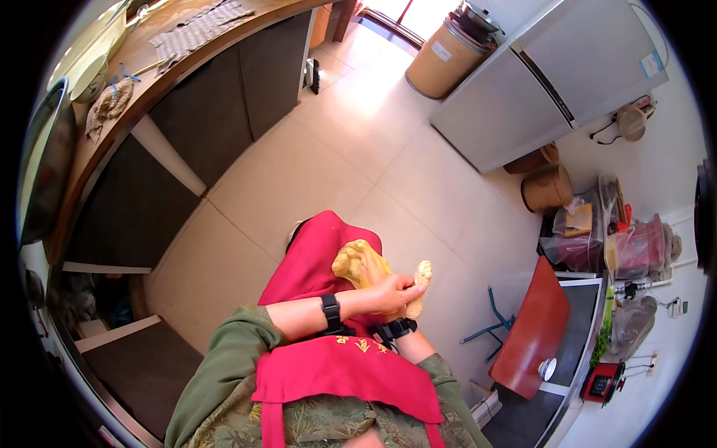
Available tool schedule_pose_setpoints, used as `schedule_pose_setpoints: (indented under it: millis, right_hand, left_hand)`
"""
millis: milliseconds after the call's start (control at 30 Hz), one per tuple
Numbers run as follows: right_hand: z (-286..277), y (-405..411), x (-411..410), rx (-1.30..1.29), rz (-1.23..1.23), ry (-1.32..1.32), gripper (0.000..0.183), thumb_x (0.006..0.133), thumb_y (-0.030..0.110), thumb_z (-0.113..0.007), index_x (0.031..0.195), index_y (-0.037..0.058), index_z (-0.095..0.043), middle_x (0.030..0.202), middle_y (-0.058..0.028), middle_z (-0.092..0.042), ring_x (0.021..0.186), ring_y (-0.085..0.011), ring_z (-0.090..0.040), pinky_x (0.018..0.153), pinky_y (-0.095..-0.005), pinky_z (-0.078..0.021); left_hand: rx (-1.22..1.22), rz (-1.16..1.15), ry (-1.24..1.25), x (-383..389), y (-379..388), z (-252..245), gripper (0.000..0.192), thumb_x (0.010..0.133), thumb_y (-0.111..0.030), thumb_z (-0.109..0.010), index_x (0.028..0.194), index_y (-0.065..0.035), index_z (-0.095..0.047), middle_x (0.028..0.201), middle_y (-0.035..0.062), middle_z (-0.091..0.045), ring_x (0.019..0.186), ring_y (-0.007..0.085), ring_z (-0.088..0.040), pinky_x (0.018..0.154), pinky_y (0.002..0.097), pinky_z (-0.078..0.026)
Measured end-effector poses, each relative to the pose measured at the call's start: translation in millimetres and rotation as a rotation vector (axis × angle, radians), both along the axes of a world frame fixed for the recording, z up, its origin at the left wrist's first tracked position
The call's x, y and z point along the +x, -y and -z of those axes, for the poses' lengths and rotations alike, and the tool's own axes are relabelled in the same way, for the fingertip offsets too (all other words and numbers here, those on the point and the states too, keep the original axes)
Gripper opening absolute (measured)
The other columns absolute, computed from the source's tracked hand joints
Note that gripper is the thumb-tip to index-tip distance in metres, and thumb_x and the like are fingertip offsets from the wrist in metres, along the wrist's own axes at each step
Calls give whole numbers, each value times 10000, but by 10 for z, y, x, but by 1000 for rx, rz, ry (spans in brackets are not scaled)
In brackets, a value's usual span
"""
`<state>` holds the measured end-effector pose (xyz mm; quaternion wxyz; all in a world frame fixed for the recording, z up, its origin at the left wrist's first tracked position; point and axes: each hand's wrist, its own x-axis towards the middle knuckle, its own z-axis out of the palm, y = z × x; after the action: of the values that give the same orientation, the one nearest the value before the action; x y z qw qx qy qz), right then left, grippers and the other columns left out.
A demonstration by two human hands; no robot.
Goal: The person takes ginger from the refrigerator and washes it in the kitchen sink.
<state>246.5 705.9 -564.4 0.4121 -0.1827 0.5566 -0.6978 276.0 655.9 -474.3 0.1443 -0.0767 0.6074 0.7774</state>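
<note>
My left hand [395, 294] reaches across my body, its fingers and thumb on a pale, knobbly piece that looks like ginger root [423, 273]. Beside it, over my lap, a thin yellow plastic bag [376, 267] bulges with similar pale lumps. The gathered end of the bag passes behind my left hand. My right hand [394, 318] lies beneath the left and is mostly hidden, so its grip does not show. Black straps circle both wrists. Below them hangs my red apron [341, 369].
To the left runs a wooden counter [213, 39] over dark cabinets, with a dishcloth [109, 106] and bowls. A grey fridge [526, 84] and cardboard drum [448, 59] stand ahead. On the right are a red board [535, 330], a small bowl [547, 369] and a folding frame [493, 325].
</note>
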Motion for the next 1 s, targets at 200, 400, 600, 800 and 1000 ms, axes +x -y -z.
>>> schedule_pose_setpoints:
  millis: [200,400,600,800,1000]
  right_hand:
    - [503,336,-97,-140,129,273,248,778,131,-505,997,17,-483,972,-116,-513,841,-234,-525,715,-348,-458]
    - [847,309,-186,-501,365,1158,277,724,96,-526,989,26,-491,931,-146,-538,817,-278,-541,690,-358,-464]
    - [669,317,-181,-298,181,772,299,748,122,-522,1025,21,-476,914,-131,-553,764,-249,-550,657,-329,-466]
    - [143,298,-213,88,-151,-126,323,772,149,-518,1061,17,-461,897,-116,-568,712,-221,-559,624,-300,-467]
    - [-282,-103,-92,325,-263,-493,348,796,175,-514,1097,13,-446,879,-101,-583,660,-192,-568,590,-271,-468]
  left_hand:
    - [30,-71,50,-53,-8,32,336,858,-330,-481,821,-7,-566,622,-4,-518,572,70,-441,513,238,-382]
    - [70,-111,109,-105,43,256,337,856,-337,-484,801,-15,-567,603,-24,-496,515,60,-403,451,224,-341]
    - [25,-129,109,-49,78,221,341,854,-347,-483,762,-27,-558,558,-32,-451,483,52,-368,417,223,-297]
    - [60,-56,163,-102,123,201,319,873,-325,-458,827,-22,-546,667,-22,-510,595,51,-434,518,210,-372]
    - [50,-157,87,8,430,-66,321,866,-332,-467,855,-24,-555,710,3,-539,654,67,-478,589,220,-410]
